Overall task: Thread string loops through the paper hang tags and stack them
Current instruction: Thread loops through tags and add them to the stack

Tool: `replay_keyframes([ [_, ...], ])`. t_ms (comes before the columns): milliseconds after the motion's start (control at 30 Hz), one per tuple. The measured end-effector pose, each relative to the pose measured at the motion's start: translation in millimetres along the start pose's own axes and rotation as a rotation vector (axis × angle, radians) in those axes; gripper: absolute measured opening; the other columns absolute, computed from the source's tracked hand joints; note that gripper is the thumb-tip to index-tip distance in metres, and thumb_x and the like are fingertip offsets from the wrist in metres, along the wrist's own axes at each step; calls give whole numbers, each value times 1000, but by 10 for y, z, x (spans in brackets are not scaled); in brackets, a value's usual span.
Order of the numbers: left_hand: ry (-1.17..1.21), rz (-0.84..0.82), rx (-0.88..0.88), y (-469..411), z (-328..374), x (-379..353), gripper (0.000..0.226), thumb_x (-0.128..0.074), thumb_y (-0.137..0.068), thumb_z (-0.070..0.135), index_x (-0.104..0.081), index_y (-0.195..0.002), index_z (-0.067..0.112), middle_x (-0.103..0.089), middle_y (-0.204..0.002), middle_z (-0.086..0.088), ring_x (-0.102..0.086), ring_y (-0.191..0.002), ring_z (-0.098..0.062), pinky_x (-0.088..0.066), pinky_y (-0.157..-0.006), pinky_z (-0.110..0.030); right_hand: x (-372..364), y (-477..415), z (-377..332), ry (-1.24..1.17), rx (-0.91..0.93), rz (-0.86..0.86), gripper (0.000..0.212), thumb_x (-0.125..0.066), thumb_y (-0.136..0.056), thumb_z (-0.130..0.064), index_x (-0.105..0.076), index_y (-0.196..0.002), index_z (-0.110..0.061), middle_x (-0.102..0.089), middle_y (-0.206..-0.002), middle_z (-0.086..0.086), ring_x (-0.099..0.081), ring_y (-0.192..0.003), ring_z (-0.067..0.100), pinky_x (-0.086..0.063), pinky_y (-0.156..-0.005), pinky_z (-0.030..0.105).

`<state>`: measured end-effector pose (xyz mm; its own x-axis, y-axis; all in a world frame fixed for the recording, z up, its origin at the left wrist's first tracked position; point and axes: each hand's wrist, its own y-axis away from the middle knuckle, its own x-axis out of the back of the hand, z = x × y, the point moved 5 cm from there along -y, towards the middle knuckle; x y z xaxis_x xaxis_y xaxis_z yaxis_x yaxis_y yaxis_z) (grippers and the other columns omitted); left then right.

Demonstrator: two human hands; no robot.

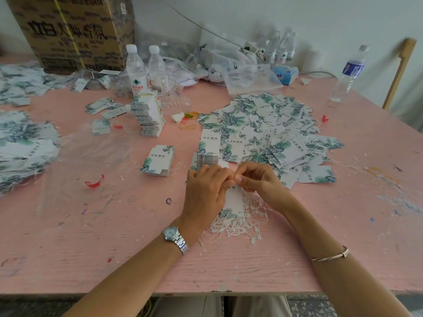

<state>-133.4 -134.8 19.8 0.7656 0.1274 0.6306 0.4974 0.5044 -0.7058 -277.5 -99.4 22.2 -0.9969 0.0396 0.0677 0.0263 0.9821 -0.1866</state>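
1. A pink table (114,225), its wood grain scuffed and flecked with paint, stands against a white wall (320,19).
2. A heap of white strings (240,225) lies near the table's front edge. Everything below is placed from it.
3. Far beyond the heap to the left stands a cardboard box (68,30). Its large Chinese print is too blurred to read.
4. Just right of the box are two water bottles (146,67), and the nearer label reads 农夫山泉.
5. A blue-labelled bottle (350,72) stands far beyond the heap to the right.
6. Beyond the heap, a loose pile of leaf-printed tags (274,129) spreads wide. A neat stack (208,154) at its left edge shows 伟宸服饰.
7. The left hand (206,186), a watch (175,239) on its wrist, curls round one tag (234,200) held directly over the heap.
8. The right hand (258,179) pinches thumb and forefinger at that tag's top edge, touching the left fingertips. Whether a string lies between them is too small to tell.
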Motion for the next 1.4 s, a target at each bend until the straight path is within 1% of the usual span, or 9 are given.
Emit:
replay_keyframes([
  [233, 28, 21, 50, -19, -19, -1, 9, -59, -100, 29, -61, -96, 21, -60, -89, 12, -52, -78, -14, -26, -72, -30, 27, -42, 27, -15, -3, 20, 11, -66, -91, -6, -62, -83, 0, -47, -60, 2, -32, -51, 12, -22, -50, 26],
  [467, 91, 48, 104, -46, -33, 45, 19, -61, -97, 36, -66, -107, 20, -66, -102, 10, -57, -93, -12, -36, -79, -30, 72, -68, 63, -153, -35, 109, 8, -71, -84, -25, -72, -79, -20, -55, -65, 1, -38, -54, 11, -28, -51, 19],
  [567, 159, 24, 101, -51, -28, 30, 23, -63, -98, 30, -66, -115, 15, -66, -108, 3, -58, -100, -15, -42, -86, -27, 151, -69, 47, -202, -41, 178, 12, -66, -86, -20, -70, -75, -22, -59, -69, -1, -40, -55, 10, -30, -53, 19],
  [667, 196, -2, 115, -50, -34, 11, 23, -61, -101, 20, -66, -122, 11, -65, -113, -1, -58, -104, -18, -48, -92, -33, 204, -62, 14, -318, -25, 231, 14, -65, -90, -16, -67, -77, -19, -64, -72, -1, -44, -57, 9, -34, -56, 19],
  [833, 259, -103, 157, -40, -46, -39, 32, -57, -102, 22, -63, -132, 15, -68, -120, 3, -57, -109, -15, -50, -93, -36, 242, -55, -9, -517, -21, 272, 16, -55, -91, -11, -63, -78, -17, -68, -75, 1, -46, -56, 8, -36, -55, 16],
  [967, 340, -156, 243, -30, -116, -89, 42, -57, -100, 31, -56, -139, 17, -60, -131, 4, -51, -119, -13, -47, -102, -37, 260, -54, -10, -584, -17, 251, 10, -72, -81, -21, -63, -76, -20, -68, -77, 0, -46, -59, 8, -38, -55, 15],
  [1100, 552, -272, 387, 11, -180, -182, 43, -60, -99, 34, -51, -141, 33, -61, -117, 14, -55, -107, 0, -45, -92, -22, 290, -52, -39, -648, 20, 189, 25, -90, -64, -31, -67, -72, -24, -67, -80, -3, -50, -63, 7, -44, -57, 15],
  [1267, 866, -297, 460, 8, -147, -200, 37, -69, -91, 30, -60, -125, 42, -73, -94, 9, -57, -75, 0, -40, -71, -8, 385, -60, 31, -757, 42, 219, 10, -49, -95, -17, -52, -86, -19, -68, -87, -3, -54, -68, 7, -45, -60, 17],
  [1400, 967, -246, 485, -1, -135, -171, 24, -71, -84, 28, -70, -107, 36, -74, -88, 13, -60, -77, -5, -43, -69, -11, 446, -84, 75, -683, 24, 338, 6, -60, -90, -20, -56, -87, -19, -67, -84, -4, -51, -63, 5, -42, -54, 16],
])
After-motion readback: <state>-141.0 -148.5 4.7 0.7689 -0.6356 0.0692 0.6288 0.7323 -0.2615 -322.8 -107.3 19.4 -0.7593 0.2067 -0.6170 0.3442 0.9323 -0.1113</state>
